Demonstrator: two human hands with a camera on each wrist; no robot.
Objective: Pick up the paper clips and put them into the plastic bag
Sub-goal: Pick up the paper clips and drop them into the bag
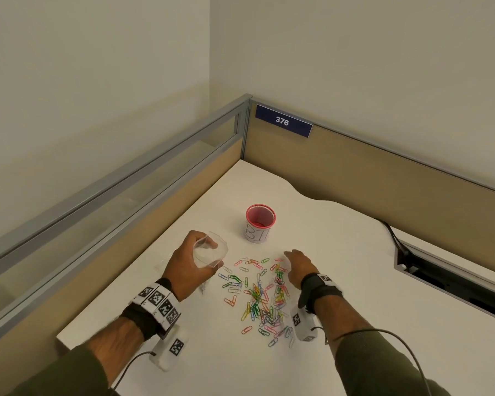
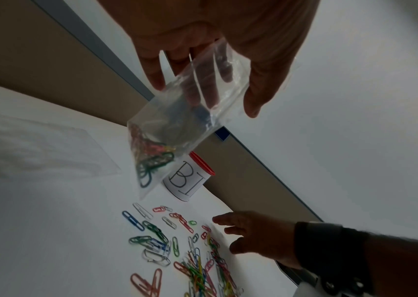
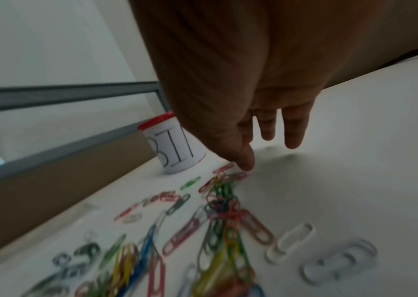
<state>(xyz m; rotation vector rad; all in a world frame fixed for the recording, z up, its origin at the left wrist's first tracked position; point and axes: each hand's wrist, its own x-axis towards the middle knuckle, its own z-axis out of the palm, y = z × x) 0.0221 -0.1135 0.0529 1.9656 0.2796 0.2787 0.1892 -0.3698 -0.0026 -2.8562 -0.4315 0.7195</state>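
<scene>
Cup point(image 1: 258, 224) lettered "BI", sign point(image 1: 283, 121) "376", left hand point(image 1: 190, 262) holding plastic bag point(image 2: 177, 124)

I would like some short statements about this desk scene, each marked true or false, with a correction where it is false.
1. The left hand holds the plastic bag above the desk. True.
2. The plastic bag is empty. False: the left wrist view shows coloured clips inside it.
3. The right hand has its fingers stretched out over the paper clips. True.
4. The cup lies on its side. False: it stands upright, beyond the clips.
5. All the paper clips are already off the desk. False: many lie scattered on it.
</scene>
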